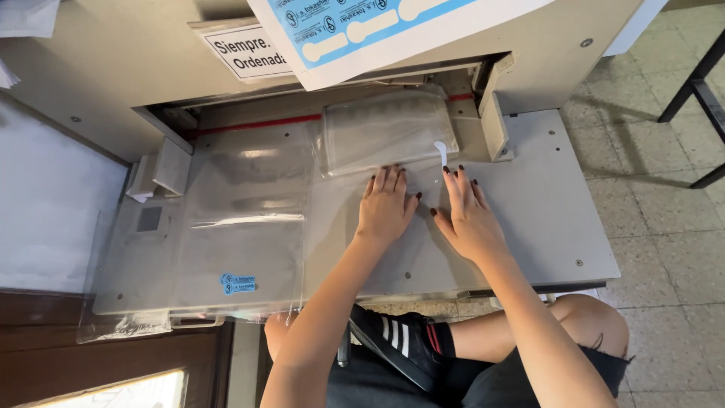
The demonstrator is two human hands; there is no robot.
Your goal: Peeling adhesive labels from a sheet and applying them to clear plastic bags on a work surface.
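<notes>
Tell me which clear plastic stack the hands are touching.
The small stack by the red line; both hands, left hand and right hand, press at its front edge, not the big stack.

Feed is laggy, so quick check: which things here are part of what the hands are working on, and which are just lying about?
In hand:
left hand and right hand, flat on the clear plastic bags
grey machine table

Lying about:
clear sheets at left
blue sticker
blue-and-white printed sheet on top

Clear plastic bags (389, 128) on grey desk (544, 219); dark-painted nails on fingers (461, 177); blue-and-white sheet (377, 30) at twelve o'clock; red strip (257, 124).
</notes>
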